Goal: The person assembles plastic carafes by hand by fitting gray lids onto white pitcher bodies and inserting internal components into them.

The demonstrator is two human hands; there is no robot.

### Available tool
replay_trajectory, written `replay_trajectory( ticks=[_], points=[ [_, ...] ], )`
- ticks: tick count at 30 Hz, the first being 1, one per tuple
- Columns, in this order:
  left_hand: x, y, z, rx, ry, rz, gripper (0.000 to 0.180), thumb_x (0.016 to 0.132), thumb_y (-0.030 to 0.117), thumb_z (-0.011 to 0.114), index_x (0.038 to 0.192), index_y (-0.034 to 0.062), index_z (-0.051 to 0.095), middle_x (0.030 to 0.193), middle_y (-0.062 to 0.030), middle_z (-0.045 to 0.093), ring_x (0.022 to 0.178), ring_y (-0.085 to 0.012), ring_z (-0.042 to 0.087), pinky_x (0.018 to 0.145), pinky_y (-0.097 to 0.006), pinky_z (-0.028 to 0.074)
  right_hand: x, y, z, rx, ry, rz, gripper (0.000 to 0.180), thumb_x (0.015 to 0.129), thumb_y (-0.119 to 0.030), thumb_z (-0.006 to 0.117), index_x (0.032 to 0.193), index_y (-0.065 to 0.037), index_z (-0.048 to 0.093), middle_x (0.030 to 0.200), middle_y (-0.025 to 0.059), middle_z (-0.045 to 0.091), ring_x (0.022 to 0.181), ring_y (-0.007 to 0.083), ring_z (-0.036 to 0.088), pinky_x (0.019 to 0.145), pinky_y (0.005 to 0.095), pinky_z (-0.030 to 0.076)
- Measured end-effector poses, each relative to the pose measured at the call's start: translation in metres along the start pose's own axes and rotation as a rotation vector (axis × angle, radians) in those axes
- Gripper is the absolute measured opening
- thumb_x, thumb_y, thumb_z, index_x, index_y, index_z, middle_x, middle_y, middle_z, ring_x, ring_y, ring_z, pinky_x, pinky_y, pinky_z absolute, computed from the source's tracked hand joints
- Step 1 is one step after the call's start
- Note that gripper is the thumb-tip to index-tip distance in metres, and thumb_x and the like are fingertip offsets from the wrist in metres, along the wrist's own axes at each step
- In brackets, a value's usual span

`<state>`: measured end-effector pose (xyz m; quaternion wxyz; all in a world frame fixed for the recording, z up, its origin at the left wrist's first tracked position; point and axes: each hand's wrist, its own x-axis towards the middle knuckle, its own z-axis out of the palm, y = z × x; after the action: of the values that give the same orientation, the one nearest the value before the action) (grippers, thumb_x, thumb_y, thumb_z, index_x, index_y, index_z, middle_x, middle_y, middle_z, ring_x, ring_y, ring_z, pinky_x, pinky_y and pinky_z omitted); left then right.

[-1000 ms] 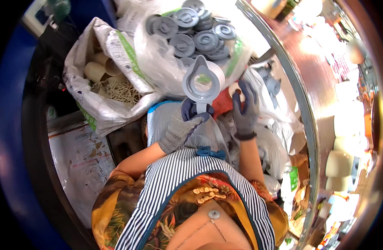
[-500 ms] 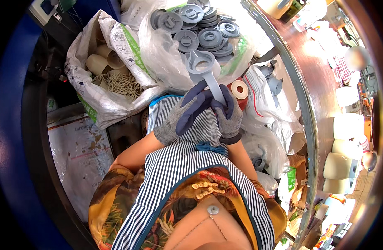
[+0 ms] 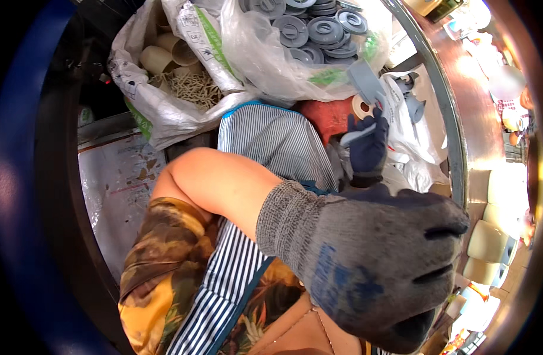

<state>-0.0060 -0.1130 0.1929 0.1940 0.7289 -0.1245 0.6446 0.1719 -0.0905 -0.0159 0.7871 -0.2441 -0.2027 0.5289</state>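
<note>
My right hand (image 3: 369, 145), in a dark-blue-palmed glove, is closed on a grey plastic spouted collar (image 3: 366, 81) with a long handle. The collar's ring sticks up past the fingertips, partly seen edge-on, beside a red roll-like thing with a pale round end (image 3: 361, 107). Close in front of me, my left hand (image 3: 378, 266) shows its grey glove back, with faded blue print. Its fingers are curled downward, and whatever they hold, if anything, is hidden. The left forearm crosses over my striped apron (image 3: 271, 133).
Ahead, a clear plastic bag (image 3: 259, 56) holds many grey round lids (image 3: 325, 31). A white sack (image 3: 165, 121) at left contains beige cups and small pale pieces. Grey parts lie in a white bag (image 3: 396, 106) at right, beside a metal-edged table (image 3: 455, 118).
My left hand has let go of the grey collar and swung right and up close to my view. The right hand has carried the collar rightward. The view has shifted slightly.
</note>
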Motion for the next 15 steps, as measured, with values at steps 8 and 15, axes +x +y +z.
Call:
replay_trajectory(
  ticks=[8, 15],
  points=[
    [-0.003, 0.049, -0.014, -0.113, 0.028, -0.278, 0.034, 0.074, 0.034, 0.065, 0.089, 0.0034, 0.064, 0.104, -0.0175, 0.062, 0.1, -0.0391, 0.06, 0.092, -0.055, 0.048, -0.018, -0.017, -0.013, -0.096, 0.237, -0.003, 0.025, 0.099, -0.026, 0.054, 0.116, -0.008, 0.059, 0.082, 0.0002, 0.056, 0.075, 0.0115, 0.054, 0.09, 0.0422, 0.049],
    [-0.009, 0.066, -0.018, -0.022, 0.0, -0.313, 0.031, 0.071, 0.032, 0.064, 0.084, 0.0047, 0.063, 0.103, -0.0165, 0.061, 0.098, -0.0386, 0.059, 0.092, -0.057, 0.047, -0.01, 0.001, -0.025, -0.226, 0.209, -0.112, 0.03, 0.098, -0.033, 0.055, 0.112, -0.008, 0.059, 0.083, -0.0007, 0.053, 0.072, 0.0126, 0.053, 0.087, 0.0412, 0.05]
  ],
)
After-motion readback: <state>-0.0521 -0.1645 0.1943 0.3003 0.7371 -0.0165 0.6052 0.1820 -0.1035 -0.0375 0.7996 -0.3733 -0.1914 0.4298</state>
